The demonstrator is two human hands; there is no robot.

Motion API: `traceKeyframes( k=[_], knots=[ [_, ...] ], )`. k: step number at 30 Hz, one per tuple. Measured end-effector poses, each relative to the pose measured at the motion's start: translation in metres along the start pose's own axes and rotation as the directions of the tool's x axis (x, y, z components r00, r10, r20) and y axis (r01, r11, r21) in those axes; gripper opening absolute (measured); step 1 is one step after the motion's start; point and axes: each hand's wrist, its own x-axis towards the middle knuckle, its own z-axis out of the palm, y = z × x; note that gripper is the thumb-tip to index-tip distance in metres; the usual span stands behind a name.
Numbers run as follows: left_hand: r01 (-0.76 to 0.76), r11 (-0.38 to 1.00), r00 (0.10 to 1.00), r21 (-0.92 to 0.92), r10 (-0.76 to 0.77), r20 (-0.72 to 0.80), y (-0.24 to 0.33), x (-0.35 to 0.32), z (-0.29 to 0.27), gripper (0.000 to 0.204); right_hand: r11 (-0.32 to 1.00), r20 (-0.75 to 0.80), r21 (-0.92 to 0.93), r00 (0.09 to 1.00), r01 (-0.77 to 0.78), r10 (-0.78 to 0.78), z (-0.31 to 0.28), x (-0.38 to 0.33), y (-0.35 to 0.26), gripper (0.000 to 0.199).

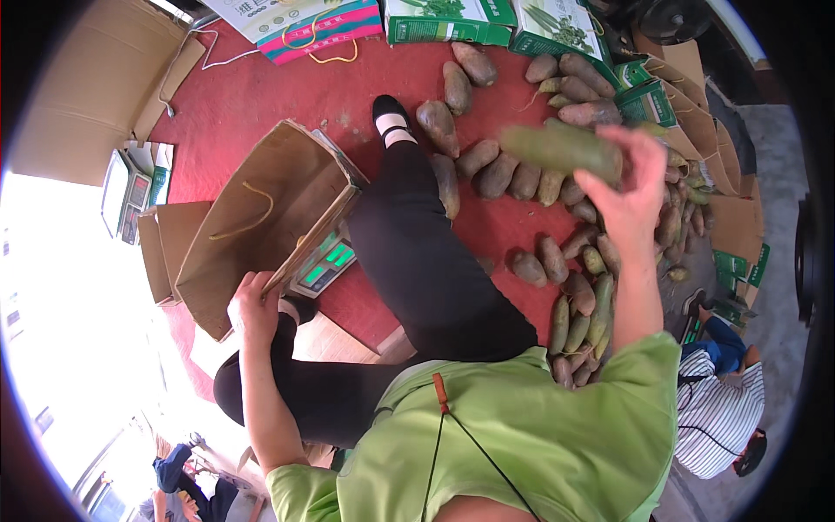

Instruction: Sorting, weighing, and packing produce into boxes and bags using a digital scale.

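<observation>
My right hand (628, 187) is raised and grips a long green radish (561, 148) above a pile of green and purplish radishes (574, 287) lying on the red floor mat (252, 96). My left hand (252, 304) holds the lower edge of a brown cardboard carton (261, 217) with a cord handle. The carton is tilted and rests on a green-lit digital scale (323, 263). My outstretched leg in black trousers (417, 244) lies between the carton and the radishes.
Green printed boxes (452, 19) and a colourful carton (304, 22) line the far edge of the mat. Flat cardboard (78, 96) and a second scale (126, 193) sit at the left. A person in a striped shirt (722, 413) crouches at the right.
</observation>
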Motion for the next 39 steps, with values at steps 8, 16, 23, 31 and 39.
traceKeyframes(
  k=[8, 16, 23, 31, 39],
  knots=[
    [0.031, 1.0, 0.998, -0.002, -0.031, 0.046, 0.001, 0.001, -0.004, 0.018, 0.945, 0.257, 0.214, 0.919, 0.247, -0.298, 0.155, 0.077, -0.104, 0.056],
    [-0.008, 0.998, 0.997, 0.061, 0.003, 0.077, -0.009, 0.003, 0.002, 0.018, 0.985, 0.753, -0.035, 0.653, 0.17, -0.086, 0.363, 0.022, -0.099, 0.052],
    [-0.027, 1.0, 0.999, 0.015, 0.027, 0.027, -0.011, 0.008, 0.009, 0.018, 0.948, 0.786, -0.314, 0.576, 0.057, 0.226, 0.403, -0.02, -0.081, 0.038],
    [-0.054, 0.998, 0.997, 0.033, 0.052, 0.061, -0.021, 0.001, 0.009, 0.019, 0.892, 0.761, 0.059, 0.558, 0.449, -0.331, 0.302, 0.014, -0.121, 0.018],
    [-0.021, 1.0, 0.998, 0.011, 0.02, 0.054, -0.011, -0.001, 0.009, 0.019, 0.98, 0.296, -0.097, 0.935, -0.173, 0.194, 0.113, -0.009, 0.064, 0.017]
  ],
)
